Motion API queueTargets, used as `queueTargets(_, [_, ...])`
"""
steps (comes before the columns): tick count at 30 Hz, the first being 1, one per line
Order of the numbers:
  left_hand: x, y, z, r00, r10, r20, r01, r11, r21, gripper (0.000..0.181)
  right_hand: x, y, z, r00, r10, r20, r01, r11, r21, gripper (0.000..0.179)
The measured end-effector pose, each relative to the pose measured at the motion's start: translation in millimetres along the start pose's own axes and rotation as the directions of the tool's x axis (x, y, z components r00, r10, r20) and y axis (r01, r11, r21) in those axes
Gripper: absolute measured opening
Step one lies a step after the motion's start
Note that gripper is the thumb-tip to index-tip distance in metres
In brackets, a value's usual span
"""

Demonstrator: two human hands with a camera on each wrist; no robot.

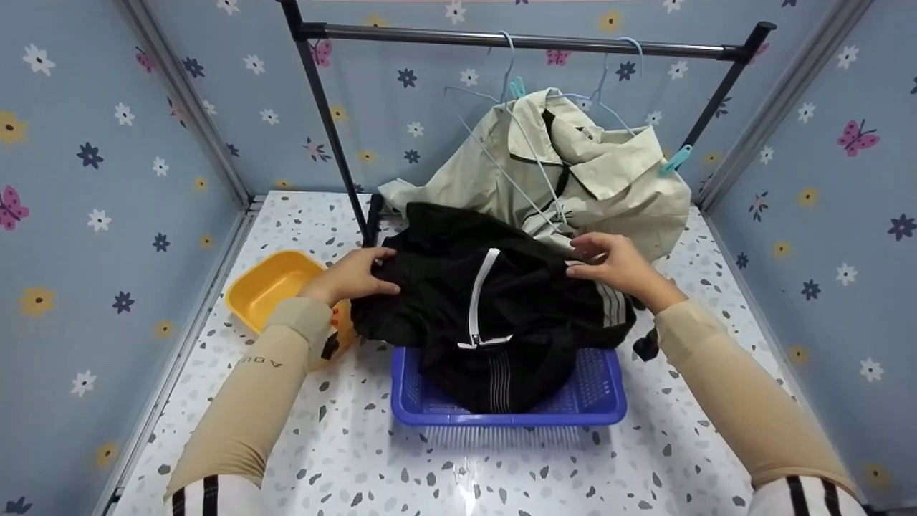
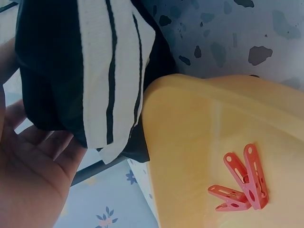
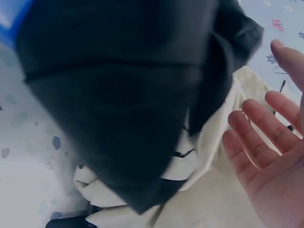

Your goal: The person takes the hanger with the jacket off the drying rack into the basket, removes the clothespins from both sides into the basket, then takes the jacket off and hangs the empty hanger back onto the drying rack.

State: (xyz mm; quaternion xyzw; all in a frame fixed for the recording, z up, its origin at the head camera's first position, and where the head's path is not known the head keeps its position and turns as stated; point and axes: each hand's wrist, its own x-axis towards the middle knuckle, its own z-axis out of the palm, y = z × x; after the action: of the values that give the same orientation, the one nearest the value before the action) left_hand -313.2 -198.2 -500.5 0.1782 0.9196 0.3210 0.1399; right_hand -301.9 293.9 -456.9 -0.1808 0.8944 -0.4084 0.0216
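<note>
A black jacket (image 1: 437, 287) with a white zipper and white stripes is heaped over a blue basket (image 1: 509, 419), part of it sagging inside. My left hand (image 1: 351, 276) is at the jacket's left side, thumb and fingers spread apart against the cloth. In the left wrist view its fingertips pass behind a striped part of the jacket. At the right side is my right hand (image 1: 616, 265), its fingers nearly straight and holding nothing in the right wrist view. Behind the heap, a beige jacket (image 1: 623, 172) hangs with teal clothespins (image 1: 675, 160) on it.
A black rack (image 1: 423, 34) stands at the back, with blue hangers (image 1: 510, 64) on its bar. The yellow basin (image 1: 276, 283) on the left holds red clothespins (image 2: 254, 175). Flower-patterned walls (image 1: 79, 236) enclose the speckled table (image 1: 344, 444).
</note>
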Motion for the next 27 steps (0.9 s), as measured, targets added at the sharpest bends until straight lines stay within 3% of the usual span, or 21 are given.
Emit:
queueTargets(8, [3.9,1.2,3.3,0.999,0.004,0.045,-0.006,0.999,0.036,0.077,-1.5,11,13,0.996,-0.039,0.081,0.048,0.992,-0.115,0.050])
queueTargets(13, [5.4,4.0,3.4,0.999,0.047,0.019,-0.047,0.998,0.041,0.043,-0.6,15,16,0.996,-0.066,0.067,0.078,0.979,-0.191,0.039])
queueTargets(18, [4.5,4.4,2.1,0.993,0.104,-0.049,-0.105,0.994,-0.006,0.011,-0.1,18,18,0.994,-0.095,0.059,0.106,0.968,-0.226,0.021])
queueTargets(24, [1.1,6.0,-4.5,0.983,0.129,-0.131,-0.142,0.985,-0.099,0.011,-0.9,15,18,0.994,-0.103,-0.020,0.098,0.978,-0.185,0.008])
queueTargets(27, [-2.7,9.6,-10.4,0.981,0.109,-0.158,-0.136,0.976,-0.171,0.018,-0.7,10,15,0.997,-0.051,-0.057,0.048,0.997,-0.062,0.009])
